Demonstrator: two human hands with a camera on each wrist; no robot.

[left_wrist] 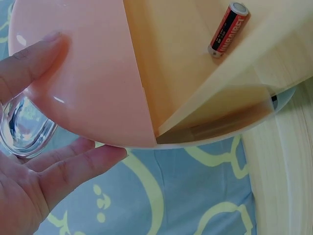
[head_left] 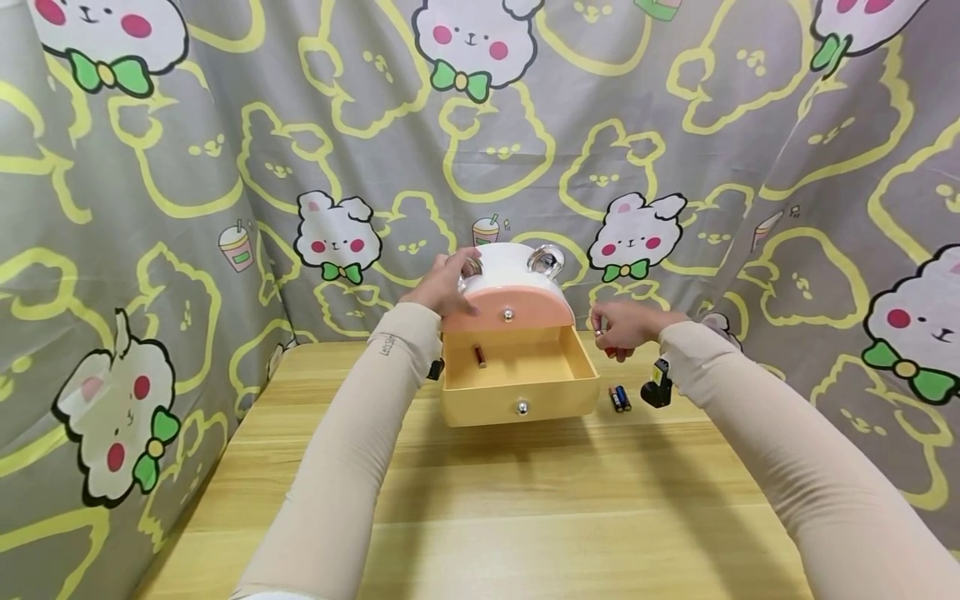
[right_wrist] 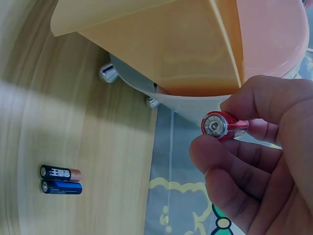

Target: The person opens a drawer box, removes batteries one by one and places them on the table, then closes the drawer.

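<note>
A small drawer box with a white domed top [head_left: 504,265] and silver ears stands on the table, its lower yellow drawer [head_left: 480,404] pulled out. One red and black battery [left_wrist: 229,29] lies in that drawer. My left hand [head_left: 442,287] grips the box's upper left side, thumb on the pink upper drawer front [left_wrist: 98,83] and fingers along the side. To the right of the box, my right hand [head_left: 628,325] pinches a red battery [right_wrist: 215,125] between thumb and fingers, its flat end showing in the right wrist view.
Two batteries lie side by side on the table right of the drawer: a black and copper one [right_wrist: 59,173] and a blue and black one [right_wrist: 61,187]. A grey patterned curtain [head_left: 502,125] hangs behind and beside the wooden table [head_left: 525,517].
</note>
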